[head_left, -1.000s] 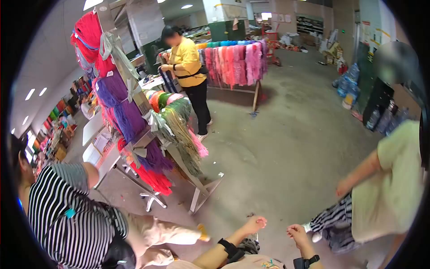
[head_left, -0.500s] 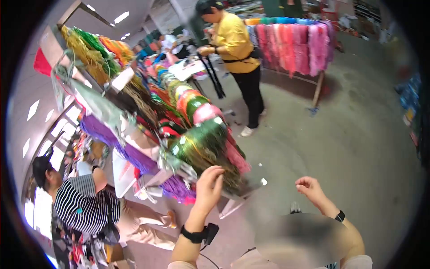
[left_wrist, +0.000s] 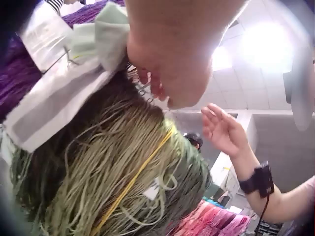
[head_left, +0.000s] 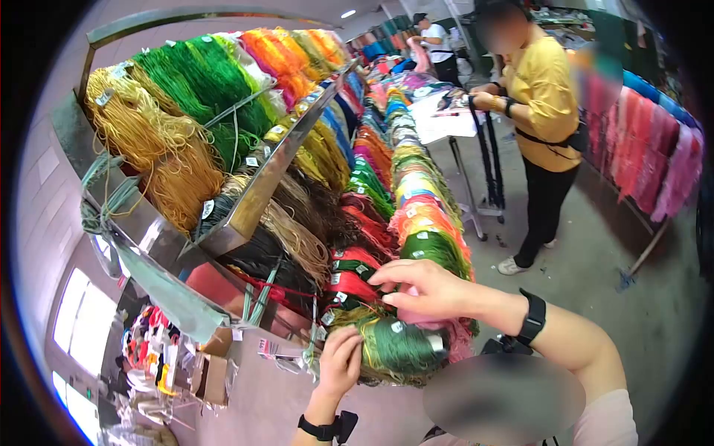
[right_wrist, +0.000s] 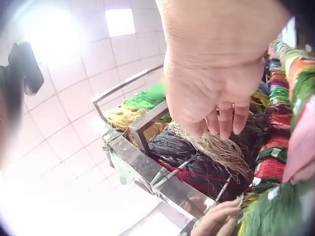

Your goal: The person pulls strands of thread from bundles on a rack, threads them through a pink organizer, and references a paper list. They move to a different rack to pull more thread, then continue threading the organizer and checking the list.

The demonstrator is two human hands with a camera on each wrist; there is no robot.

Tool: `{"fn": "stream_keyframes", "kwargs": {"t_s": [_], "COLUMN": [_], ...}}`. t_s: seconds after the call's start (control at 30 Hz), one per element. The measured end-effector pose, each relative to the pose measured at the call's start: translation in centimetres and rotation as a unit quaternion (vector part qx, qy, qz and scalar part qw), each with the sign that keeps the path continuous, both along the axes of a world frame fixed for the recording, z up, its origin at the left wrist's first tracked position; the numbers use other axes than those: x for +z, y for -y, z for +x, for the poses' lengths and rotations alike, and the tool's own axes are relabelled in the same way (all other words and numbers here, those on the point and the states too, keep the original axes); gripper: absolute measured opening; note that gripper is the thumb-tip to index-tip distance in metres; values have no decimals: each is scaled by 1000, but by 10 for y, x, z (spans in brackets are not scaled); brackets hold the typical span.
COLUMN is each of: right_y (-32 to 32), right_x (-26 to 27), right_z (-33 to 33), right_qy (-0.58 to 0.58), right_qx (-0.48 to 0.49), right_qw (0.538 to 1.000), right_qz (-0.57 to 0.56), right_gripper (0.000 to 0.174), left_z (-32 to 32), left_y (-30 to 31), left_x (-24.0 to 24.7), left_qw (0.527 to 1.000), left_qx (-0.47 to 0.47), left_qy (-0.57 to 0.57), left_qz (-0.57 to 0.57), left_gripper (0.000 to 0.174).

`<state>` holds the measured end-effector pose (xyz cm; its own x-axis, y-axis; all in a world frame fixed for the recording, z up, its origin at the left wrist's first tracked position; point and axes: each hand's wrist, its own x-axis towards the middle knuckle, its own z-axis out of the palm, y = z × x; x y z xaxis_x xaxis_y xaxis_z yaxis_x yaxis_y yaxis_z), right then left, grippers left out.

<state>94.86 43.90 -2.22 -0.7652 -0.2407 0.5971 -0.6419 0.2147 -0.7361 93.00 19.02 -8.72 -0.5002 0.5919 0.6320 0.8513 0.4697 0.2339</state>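
Note:
A thick green yarn hank (head_left: 394, 348) hangs over the near end of a metal rack. My left hand (head_left: 341, 360) is at its left edge, fingers bent loosely and fingertips right at the strands. In the left wrist view its olive strands (left_wrist: 133, 167) hang below the hand, crossed by a yellow cord. My right hand (head_left: 428, 286) is over the near hanks, palm down, thumb and fingers apart with nothing between them. Its fingertips overlap the red hank (head_left: 351, 284) in the head view. Pink yarn (head_left: 424, 321) shows beneath the right wrist.
The metal frame (head_left: 249, 212) rises at the left, with golden yarn (head_left: 171, 156) and green yarn (head_left: 208, 89) behind. White cloth ties (head_left: 171, 279) hang from its corner. A person in yellow (head_left: 547, 111) holds dark strands near a white table (head_left: 442, 123). Pink hanks (head_left: 639, 141) hang at the right.
The view has swung left and come close to the yarn rack. Both hands have moved to the near hanks, the right one reaching across leftward. The striped-shirt person has left the view.

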Motion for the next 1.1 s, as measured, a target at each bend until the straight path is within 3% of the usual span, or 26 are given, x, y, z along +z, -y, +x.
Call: {"fn": "stream_keyframes", "kwargs": {"t_s": [0.07, 0.17, 0.2, 0.23, 0.4, 0.5, 0.57, 0.7, 0.77, 0.8, 0.83, 0.9, 0.97, 1.03, 1.1], "right_y": [1, 12, 14, 17, 44, 58, 62, 52, 64, 59, 50, 50, 34, 20, 14], "right_x": [2, 16, 21, 29, 51, 48, 37, 30, 9, 14, 12, -3, 6, 14, 20], "right_z": [-42, -88, -103, -115, -156, -171, -176, -198, -202, -201, -198, -196, -199, -205, -212], "right_qy": [-81, -56, -122, -85, -233, -298, -363, -379, -297, -207, -427, -388, -361, -353, -359], "right_qx": [20, 59, 30, 78, 23, 133, 152, 260, 353, 411, 308, 334, 377, 380, 347], "right_qw": [993, 996, 988, 992, 971, 930, 902, 882, 887, 872, 835, 832, 809, 807, 835], "right_qz": [79, 46, 84, 58, 46, 168, 181, 107, 4, 165, 163, 212, 272, 281, 234], "right_gripper": [33, 51, 59, 60, 65, 66, 69, 64, 56, 45, 33, 27, 27, 25, 21], "left_z": [-9, -8, -9, -9, -11, -17, -24, -47, -62, -68, -73, -78, -80, -73, -72], "left_y": [-1, -11, -14, -17, -46, -70, -87, -112, -124, -129, -133, -132, -123, -114, -114], "left_x": [-7, 4, 11, 19, 76, 101, 117, 144, 161, 166, 171, 176, 175, 175, 169], "left_qw": [1000, 999, 998, 996, 989, 979, 969, 941, 925, 906, 883, 803, 729, 671, 686], "left_qx": [-13, 30, 49, 70, 82, 116, 158, 225, 267, 324, 379, 489, 596, 623, 624], "left_qy": [-17, -25, -38, -51, -98, -124, -138, -175, -183, -170, -159, -154, -142, -172, -172], "left_qz": [-3, 3, 3, 1, -77, -116, -133, -182, -200, -214, -227, -304, -305, -363, -332], "left_gripper": [23, 21, 22, 23, 30, 34, 34, 36, 39, 38, 37, 36, 41, 43, 43]}}
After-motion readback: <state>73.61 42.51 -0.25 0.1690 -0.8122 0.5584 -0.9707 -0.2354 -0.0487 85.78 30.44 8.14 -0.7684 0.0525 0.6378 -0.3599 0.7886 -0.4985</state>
